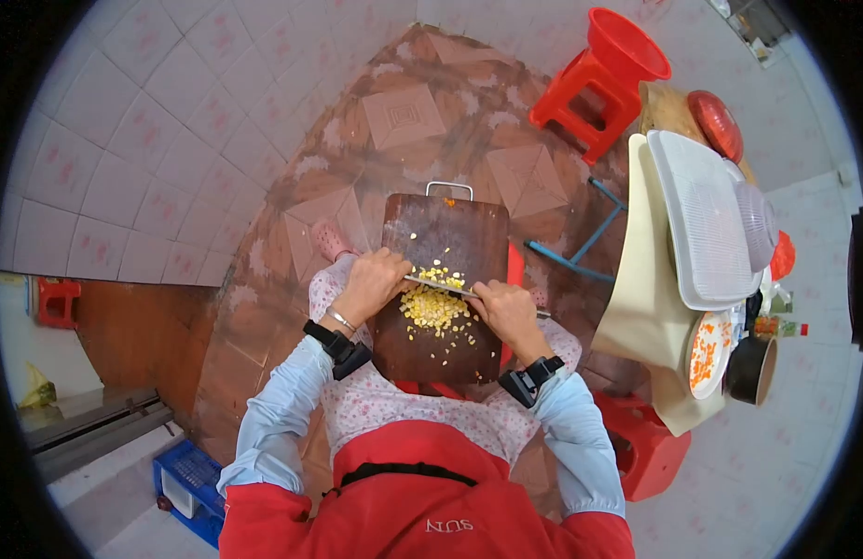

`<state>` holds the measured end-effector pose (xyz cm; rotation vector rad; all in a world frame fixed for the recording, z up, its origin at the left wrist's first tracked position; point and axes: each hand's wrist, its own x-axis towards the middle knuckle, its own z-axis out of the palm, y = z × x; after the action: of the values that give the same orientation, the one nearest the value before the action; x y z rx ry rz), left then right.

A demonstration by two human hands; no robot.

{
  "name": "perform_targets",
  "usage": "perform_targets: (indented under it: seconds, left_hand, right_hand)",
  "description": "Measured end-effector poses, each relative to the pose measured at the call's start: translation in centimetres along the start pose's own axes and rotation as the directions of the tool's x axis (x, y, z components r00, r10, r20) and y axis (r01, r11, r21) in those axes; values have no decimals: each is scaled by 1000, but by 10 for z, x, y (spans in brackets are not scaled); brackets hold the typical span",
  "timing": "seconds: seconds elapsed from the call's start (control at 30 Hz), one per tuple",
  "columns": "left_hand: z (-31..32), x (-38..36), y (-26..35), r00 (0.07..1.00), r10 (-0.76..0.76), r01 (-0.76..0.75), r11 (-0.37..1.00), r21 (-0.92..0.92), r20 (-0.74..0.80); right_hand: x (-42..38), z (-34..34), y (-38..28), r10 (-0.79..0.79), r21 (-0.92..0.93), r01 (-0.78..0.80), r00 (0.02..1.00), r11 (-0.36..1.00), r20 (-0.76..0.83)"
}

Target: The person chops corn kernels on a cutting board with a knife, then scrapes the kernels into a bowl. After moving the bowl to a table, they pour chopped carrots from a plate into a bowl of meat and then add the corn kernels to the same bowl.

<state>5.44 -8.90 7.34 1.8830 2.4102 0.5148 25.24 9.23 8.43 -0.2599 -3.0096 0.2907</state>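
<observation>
A dark wooden cutting board (436, 233) with a metal handle lies in front of my lap. Chopped yellow pieces that look like corn kernels (433, 310) are heaped at its middle, with a few scattered around. Across the heap runs a knife (441, 285), its blade edge down among the pieces. My left hand (379, 282) is closed on the blade's left end. At the other end, my right hand (506, 312) grips the knife near its handle, fingers wrapped around it. A small orange bit lies near the board's far edge.
At the right, a table (627, 307) holds a white plastic tray (706, 219), a plate with orange pieces (709, 354) and a dark pot (752, 369). Red stools (590, 98) stand behind and beside it. A blue crate (191, 484) sits at lower left.
</observation>
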Motion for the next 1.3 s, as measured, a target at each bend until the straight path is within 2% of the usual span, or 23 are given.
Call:
perform_targets:
  seconds: [0.13,0.17,0.27,0.4,0.57,0.7,0.73,0.77,0.8,0.83,0.87,0.9,0.93,0.97,1.0,1.03,1.07,1.13,1.17,1.2,1.3]
  left_hand:
    - [5,6,1,1000,9,-10,1000,-25,-21]
    - [5,5,0,999,-14,15,999,-37,30]
    - [1,7,0,1000,22,-22,1000,-7,-22]
    - [0,18,-1,1000,-4,3,1000,8,20]
    - [4,21,-4,998,54,-53,997,-54,17]
    - [-16,31,2,999,9,-7,1000,-24,47]
    - [-27,38,5,982,40,-48,998,-39,-184]
    - [-32,43,4,911,64,-89,995,-41,-408]
    - [-24,43,-4,910,60,-84,996,-40,-410]
    - [-9,39,-14,889,-184,48,948,-314,-419]
    - [6,34,-23,836,-414,158,810,-565,-360]
    - [11,30,-25,831,-534,314,681,-662,-156]
    - [32,25,-30,832,-533,311,680,-664,-155]
    - [66,19,-32,907,-377,257,848,-464,-185]
    - [85,14,-31,961,-211,167,958,-234,-177]
    - [89,12,-21,965,-208,188,973,-131,-160]
    - [91,9,-10,966,-205,184,973,-137,-159]
    - [88,1,13,996,-87,89,995,54,-37]
    - [84,-4,28,998,-66,67,996,-65,24]
    - [87,-9,36,999,-27,31,980,-199,20]
    - [85,-17,38,997,-75,71,966,-249,-7]
  right_hand:
    - [0,4,3,2,0,-2,999,1000,-41]
    - [-1,5,5,6,-1,-6,1000,1000,-3]
    - [-1,-1,6,0,-5,0,999,1000,-47]
    - [4,1,10,19,-19,-20,999,1000,-35]
    - [-1,5,12,39,29,-37,998,999,-49]
    - [-5,-8,6,85,15,-84,994,996,-65]
    - [-10,-10,4,173,83,-167,982,982,-70]
    - [-14,-11,3,256,150,-244,964,958,-71]
    - [-19,-10,2,251,149,-238,965,960,-70]
    - [-27,-9,1,380,195,-361,923,912,-66]
    - [-35,-7,0,503,239,-478,863,845,-55]
    - [-40,-6,1,561,255,-540,827,802,-15]
    - [-44,-3,0,563,252,-542,826,802,-16]
    - [-50,-1,-1,600,209,-581,800,787,-36]
    - [-53,0,-2,631,170,-615,774,770,-59]
    - [-54,-1,-4,634,164,-619,771,768,-62]
    - [-55,-1,-10,642,176,-627,766,759,-42]
    - [-57,4,-23,650,193,-635,759,748,-19]
    - [-58,10,-28,638,233,-629,769,742,45]
    - [-58,13,-34,622,274,-624,776,732,105]
    - [-58,15,-46,570,344,-558,818,755,74]
